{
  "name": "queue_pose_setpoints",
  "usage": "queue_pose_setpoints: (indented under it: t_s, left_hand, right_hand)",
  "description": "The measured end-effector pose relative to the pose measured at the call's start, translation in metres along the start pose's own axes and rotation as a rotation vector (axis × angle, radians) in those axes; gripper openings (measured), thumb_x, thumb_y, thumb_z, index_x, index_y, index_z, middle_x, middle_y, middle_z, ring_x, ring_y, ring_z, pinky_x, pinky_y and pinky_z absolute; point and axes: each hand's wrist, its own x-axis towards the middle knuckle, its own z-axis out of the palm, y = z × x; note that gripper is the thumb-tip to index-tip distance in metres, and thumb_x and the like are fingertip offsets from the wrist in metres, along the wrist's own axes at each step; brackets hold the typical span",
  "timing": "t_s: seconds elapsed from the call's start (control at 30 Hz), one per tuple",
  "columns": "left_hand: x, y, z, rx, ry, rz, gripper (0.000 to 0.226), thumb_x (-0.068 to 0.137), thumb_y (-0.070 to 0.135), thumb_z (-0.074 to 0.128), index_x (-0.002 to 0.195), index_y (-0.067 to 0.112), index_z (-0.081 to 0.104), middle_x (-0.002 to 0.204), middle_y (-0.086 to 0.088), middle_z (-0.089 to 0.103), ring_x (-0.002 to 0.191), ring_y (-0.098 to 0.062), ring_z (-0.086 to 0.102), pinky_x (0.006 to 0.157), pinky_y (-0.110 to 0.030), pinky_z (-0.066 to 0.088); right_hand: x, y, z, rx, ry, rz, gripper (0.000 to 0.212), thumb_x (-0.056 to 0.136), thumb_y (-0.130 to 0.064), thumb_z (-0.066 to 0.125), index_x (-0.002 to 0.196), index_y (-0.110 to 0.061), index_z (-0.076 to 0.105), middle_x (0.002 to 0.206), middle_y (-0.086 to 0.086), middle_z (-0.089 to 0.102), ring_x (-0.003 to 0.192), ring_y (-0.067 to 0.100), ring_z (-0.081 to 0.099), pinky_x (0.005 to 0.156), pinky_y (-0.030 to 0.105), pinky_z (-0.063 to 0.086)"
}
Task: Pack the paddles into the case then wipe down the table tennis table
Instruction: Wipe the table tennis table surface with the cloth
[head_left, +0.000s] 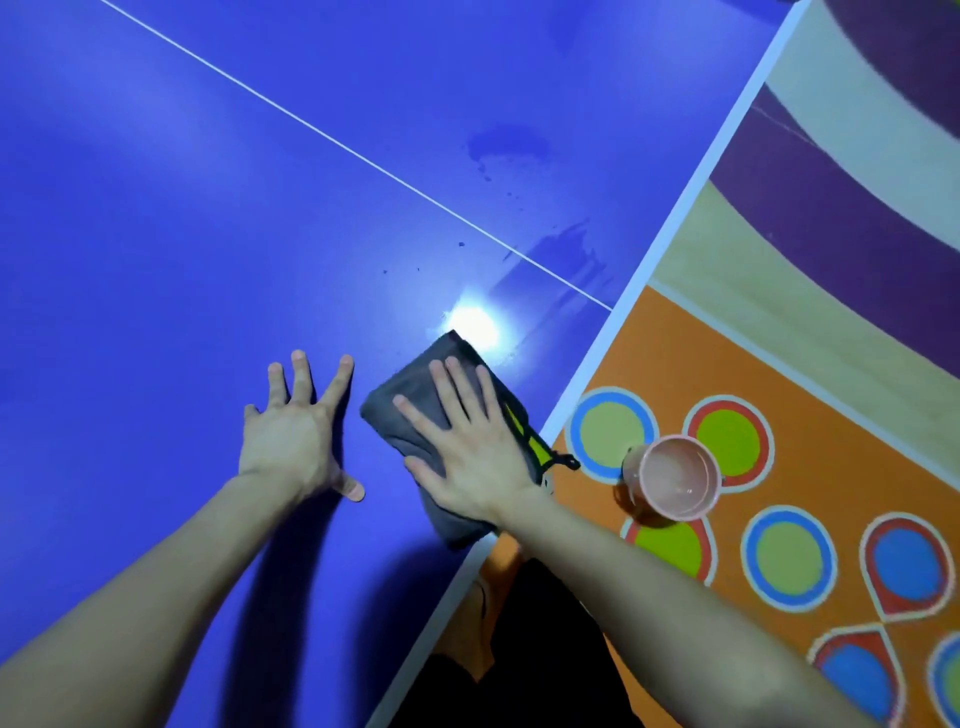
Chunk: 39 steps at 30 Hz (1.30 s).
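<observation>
My right hand (470, 447) presses flat, fingers straight, on a folded grey cloth (415, 400) near the blue table tennis table (208, 208) edge. My left hand (296, 431) rests beside it on the tabletop, fingers spread wide.

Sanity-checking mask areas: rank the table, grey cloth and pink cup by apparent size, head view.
1. table
2. grey cloth, partly under the right hand
3. pink cup; it sits lower, on the floor, so its true size is unsure.
</observation>
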Motion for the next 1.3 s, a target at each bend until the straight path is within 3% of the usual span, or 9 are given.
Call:
queue_pose_setpoints:
  t_s: [0.13,0.3,0.5,0.6,0.77,0.87,1.03,1.13,1.3]
  left_hand:
    - [-0.001,-0.001,0.001,0.015,0.013,0.007,0.184,0.031,0.087,0.090,0.157,0.043,-0.037,0.176,-0.018,-0.017,0.164,-0.046,-0.004,0.112,-0.061,0.046]
    - [0.000,0.001,0.002,0.033,0.022,0.003,0.184,0.031,0.086,0.091,0.159,0.042,-0.034,0.176,-0.019,-0.015,0.163,-0.047,-0.002,0.109,-0.061,0.048]
    - [-0.002,0.000,-0.001,-0.003,0.005,-0.008,0.185,0.030,0.085,0.092,0.159,0.043,-0.034,0.176,-0.017,-0.017,0.164,-0.046,-0.004,0.114,-0.062,0.044]
    - [-0.002,0.000,-0.002,0.005,0.014,-0.011,0.184,0.030,0.088,0.090,0.160,0.043,-0.033,0.176,-0.017,-0.017,0.164,-0.045,-0.004,0.113,-0.059,0.044]
    - [-0.003,0.002,-0.003,0.026,0.027,-0.018,0.183,0.032,0.087,0.090,0.159,0.042,-0.034,0.176,-0.017,-0.016,0.164,-0.043,-0.006,0.116,-0.056,0.043]
    - [-0.003,0.001,-0.002,0.010,0.024,-0.025,0.183,0.032,0.085,0.091,0.159,0.043,-0.034,0.177,-0.016,-0.016,0.164,-0.041,-0.008,0.119,-0.058,0.039]
    - [-0.004,-0.001,-0.002,-0.041,-0.004,-0.060,0.187,0.032,0.086,0.090,0.162,0.033,-0.033,0.178,-0.009,-0.019,0.166,-0.036,-0.009,0.124,-0.056,0.034]
    - [-0.006,-0.001,-0.004,-0.049,-0.020,-0.082,0.186,0.035,0.087,0.089,0.164,0.027,-0.030,0.177,-0.006,-0.023,0.166,-0.032,-0.010,0.127,-0.053,0.031]
    - [-0.008,0.002,-0.006,-0.048,-0.024,-0.090,0.188,0.032,0.086,0.090,0.163,0.027,-0.031,0.177,-0.005,-0.023,0.166,-0.032,-0.011,0.126,-0.051,0.030]
  right_hand:
    - [0.023,0.100,-0.018,-0.023,0.185,0.052,0.059,0.101,-0.036,0.064,0.155,-0.013,0.057,0.173,0.019,0.036,0.165,0.036,0.025,0.136,0.056,0.013]
    - [0.059,0.172,-0.041,-0.045,0.232,0.399,0.065,0.106,-0.046,0.048,0.164,-0.016,0.043,0.180,0.014,0.022,0.169,0.030,0.014,0.137,0.053,0.011]
    - [-0.011,-0.007,0.001,0.110,0.052,-0.137,0.066,0.108,-0.044,0.056,0.169,-0.024,0.041,0.180,0.019,0.017,0.169,0.035,0.010,0.135,0.059,0.013]
    - [0.004,0.025,-0.001,0.051,-0.008,-0.412,0.061,0.111,-0.044,0.050,0.168,-0.025,0.041,0.181,0.012,0.020,0.170,0.028,0.010,0.136,0.053,0.014]
    - [0.122,0.153,-0.040,-0.043,0.214,0.159,0.062,0.111,-0.047,0.046,0.167,-0.021,0.043,0.177,0.012,0.030,0.167,0.030,0.022,0.136,0.052,0.013]
    - [0.146,0.144,-0.037,-0.028,0.280,0.340,0.065,0.107,-0.046,0.043,0.166,-0.019,0.045,0.176,0.016,0.032,0.166,0.033,0.024,0.136,0.052,0.013]
    - [0.045,-0.002,-0.006,0.098,0.047,-0.197,0.066,0.102,-0.036,0.058,0.164,-0.016,0.047,0.177,0.020,0.027,0.167,0.037,0.018,0.135,0.057,0.012]
    - [0.044,0.019,-0.008,0.098,-0.049,-0.500,0.064,0.100,-0.035,0.060,0.162,-0.017,0.052,0.176,0.019,0.031,0.166,0.036,0.024,0.135,0.055,0.017]
    - [0.156,0.155,-0.052,-0.015,0.162,0.048,0.059,0.095,-0.037,0.062,0.147,-0.008,0.059,0.170,0.021,0.040,0.163,0.037,0.030,0.136,0.052,0.015]
